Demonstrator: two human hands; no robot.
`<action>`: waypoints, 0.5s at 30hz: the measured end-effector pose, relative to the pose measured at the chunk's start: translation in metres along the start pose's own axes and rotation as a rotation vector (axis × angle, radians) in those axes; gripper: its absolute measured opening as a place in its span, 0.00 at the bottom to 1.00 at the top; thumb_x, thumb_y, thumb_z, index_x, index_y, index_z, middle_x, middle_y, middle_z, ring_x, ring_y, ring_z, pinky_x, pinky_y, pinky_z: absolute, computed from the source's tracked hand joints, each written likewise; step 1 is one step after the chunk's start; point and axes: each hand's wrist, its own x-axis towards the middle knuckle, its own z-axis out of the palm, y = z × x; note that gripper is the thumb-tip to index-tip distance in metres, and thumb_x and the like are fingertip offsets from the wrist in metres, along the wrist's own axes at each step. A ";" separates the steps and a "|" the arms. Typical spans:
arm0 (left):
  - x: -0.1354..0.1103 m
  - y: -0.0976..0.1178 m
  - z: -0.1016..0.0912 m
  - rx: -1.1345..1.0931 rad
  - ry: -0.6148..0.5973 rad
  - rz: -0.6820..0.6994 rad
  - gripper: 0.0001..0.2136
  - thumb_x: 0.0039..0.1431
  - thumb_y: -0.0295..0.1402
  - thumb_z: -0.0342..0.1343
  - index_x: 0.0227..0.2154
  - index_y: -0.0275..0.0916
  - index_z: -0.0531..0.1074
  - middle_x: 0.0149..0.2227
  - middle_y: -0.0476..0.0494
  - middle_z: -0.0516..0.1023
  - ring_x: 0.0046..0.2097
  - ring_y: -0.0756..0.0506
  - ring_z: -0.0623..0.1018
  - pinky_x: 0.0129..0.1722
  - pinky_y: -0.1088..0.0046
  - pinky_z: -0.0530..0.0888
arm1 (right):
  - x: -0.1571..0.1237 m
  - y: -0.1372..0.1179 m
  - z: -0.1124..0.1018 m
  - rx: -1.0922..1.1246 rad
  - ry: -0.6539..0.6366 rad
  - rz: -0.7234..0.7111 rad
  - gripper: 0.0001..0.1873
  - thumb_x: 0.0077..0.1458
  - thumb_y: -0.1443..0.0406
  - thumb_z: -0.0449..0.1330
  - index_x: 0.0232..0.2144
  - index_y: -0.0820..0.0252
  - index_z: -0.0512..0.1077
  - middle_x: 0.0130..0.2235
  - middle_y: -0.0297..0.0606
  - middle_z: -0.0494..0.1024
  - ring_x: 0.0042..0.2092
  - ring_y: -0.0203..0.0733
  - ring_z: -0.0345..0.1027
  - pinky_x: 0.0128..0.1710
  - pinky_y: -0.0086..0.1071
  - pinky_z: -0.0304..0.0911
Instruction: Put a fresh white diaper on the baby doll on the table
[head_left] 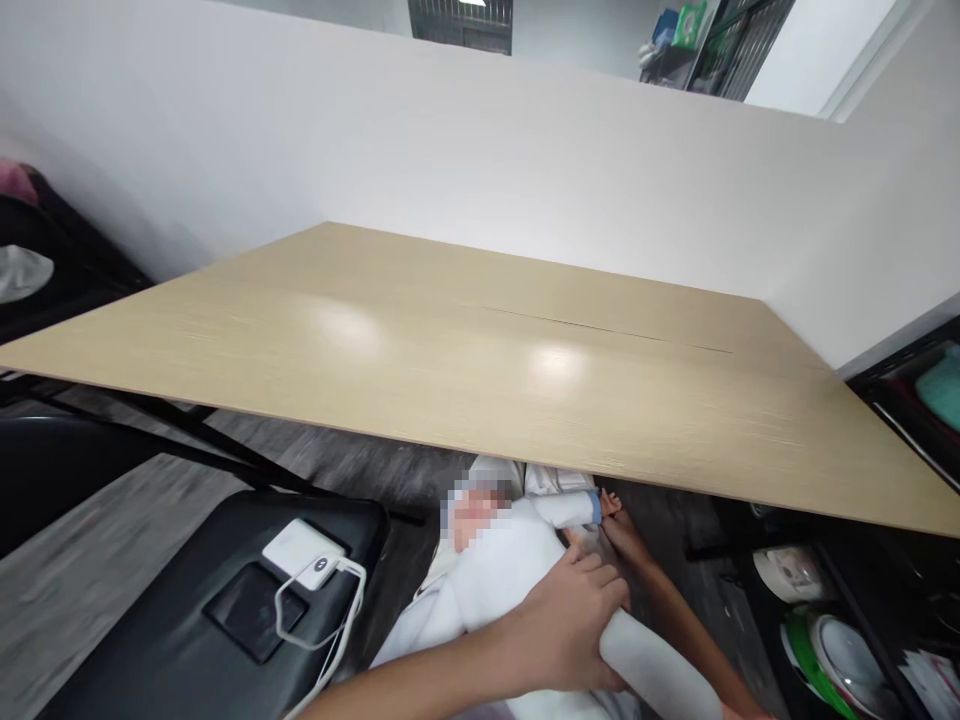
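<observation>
A person in white clothing [499, 565] lies across my lap, just below the table's near edge. My left hand [574, 610] is closed over this person, its fingers wrapped at the top of a white-clad leg [656, 660]. Beyond it, my right hand [624, 532] reaches in from the right and is closed at the person's small hand [610, 502], by the blue cuff [595, 506] of the white sleeve. Most of my right fingers are hidden behind that hand and wrist.
A wide wooden table [450, 350] stands in front against a white wall [487, 150]. At left, a black chair [172, 610] holds a white power bank [304, 553] with a cable and a dark phone [255, 610]. A dark shelf with several items [847, 660] stands at right.
</observation>
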 end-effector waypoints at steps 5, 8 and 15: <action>0.001 -0.001 0.004 0.033 -0.013 0.026 0.23 0.54 0.51 0.68 0.46 0.42 0.75 0.48 0.42 0.82 0.50 0.36 0.79 0.57 0.57 0.68 | -0.006 0.040 -0.028 -0.020 0.103 0.002 0.34 0.45 0.32 0.70 0.38 0.51 0.78 0.40 0.37 0.83 0.44 0.56 0.79 0.38 0.46 0.77; 0.003 -0.001 0.005 0.043 -0.015 0.038 0.21 0.55 0.49 0.67 0.46 0.42 0.74 0.48 0.41 0.82 0.49 0.36 0.79 0.54 0.57 0.68 | -0.025 0.043 -0.048 -0.063 0.243 -0.036 0.38 0.43 0.32 0.70 0.44 0.50 0.76 0.47 0.42 0.82 0.48 0.60 0.78 0.44 0.52 0.77; -0.001 0.001 0.004 0.060 0.035 0.104 0.26 0.53 0.54 0.69 0.46 0.42 0.74 0.49 0.40 0.79 0.52 0.34 0.76 0.54 0.56 0.69 | -0.050 -0.018 -0.053 -0.599 -0.008 -0.518 0.33 0.66 0.53 0.63 0.69 0.52 0.65 0.66 0.49 0.73 0.66 0.57 0.67 0.67 0.55 0.65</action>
